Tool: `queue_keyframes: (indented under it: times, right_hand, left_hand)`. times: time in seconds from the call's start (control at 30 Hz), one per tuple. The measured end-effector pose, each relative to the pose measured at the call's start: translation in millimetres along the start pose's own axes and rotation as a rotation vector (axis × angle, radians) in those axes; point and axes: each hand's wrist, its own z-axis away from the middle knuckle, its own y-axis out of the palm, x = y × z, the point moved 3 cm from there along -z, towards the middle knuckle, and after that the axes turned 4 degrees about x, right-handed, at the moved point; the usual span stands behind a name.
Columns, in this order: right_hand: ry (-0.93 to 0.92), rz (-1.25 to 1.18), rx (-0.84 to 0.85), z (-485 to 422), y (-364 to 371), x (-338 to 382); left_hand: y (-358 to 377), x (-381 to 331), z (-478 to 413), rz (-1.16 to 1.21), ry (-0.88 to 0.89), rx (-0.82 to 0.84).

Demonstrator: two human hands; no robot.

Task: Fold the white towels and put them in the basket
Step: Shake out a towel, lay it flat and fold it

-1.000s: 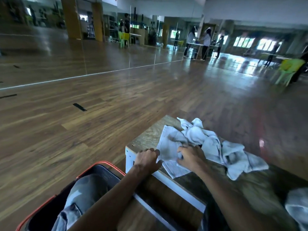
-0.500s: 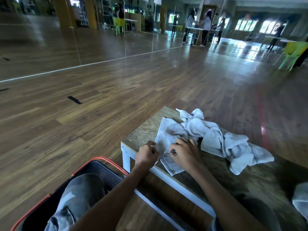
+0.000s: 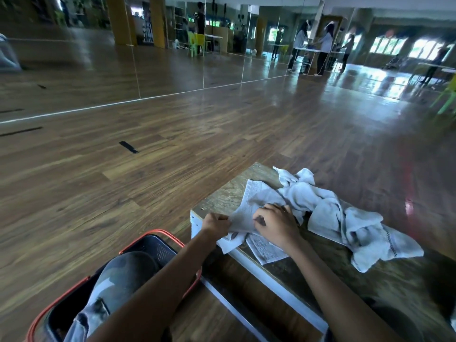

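A white towel (image 3: 256,201) lies partly spread at the left corner of a low wooden table (image 3: 222,198). My left hand (image 3: 216,224) pinches its near left edge at the table's corner. My right hand (image 3: 276,222) grips the cloth just to the right, fingers curled into it. A crumpled heap of white towels (image 3: 345,218) sits behind and to the right of my hands. The dark basket with an orange rim (image 3: 158,243) stands on the floor below left of the table, with my knee in front of it.
Wide wooden floor stretches ahead to a mirrored wall. Several people stand at tables far back right. A green chair (image 3: 446,95) is at the right edge. A black tape mark (image 3: 128,146) lies on the floor.
My hands have pulled the towel's near edge toward the table's front, so it hangs a little over the edge. The camera has tilted slightly.
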Motion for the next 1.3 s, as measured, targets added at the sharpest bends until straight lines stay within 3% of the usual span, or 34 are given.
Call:
queue_keyframes:
  times: [0.13, 0.4, 0.6, 0.93, 1.3]
  right_hand:
    - [-0.018, -0.050, -0.001, -6.9, 5.7, -0.2]
    - [-0.040, -0.473, 0.010, -33.5, -31.9, 8.3]
    - [-0.114, -0.473, 0.153, -50.1, -69.0, 18.0]
    - [-0.199, -0.468, 0.051, -45.0, -114.2, 48.1]
    - [-0.226, -0.571, 0.053, -37.0, -165.5, 38.8]
  left_hand:
    - [-6.8, 0.9, -1.2, -0.021, 0.130, -0.027]
    - [-26.1, -45.2, 13.6, -0.296, 0.604, -0.131]
    - [-46.0, -82.0, 25.2, -0.398, 0.860, -0.092]
    - [-87.8, -124.5, 56.5, -0.490, 1.007, -0.199]
    - [-104.3, -185.8, 81.5, -0.668, 1.209, -0.129]
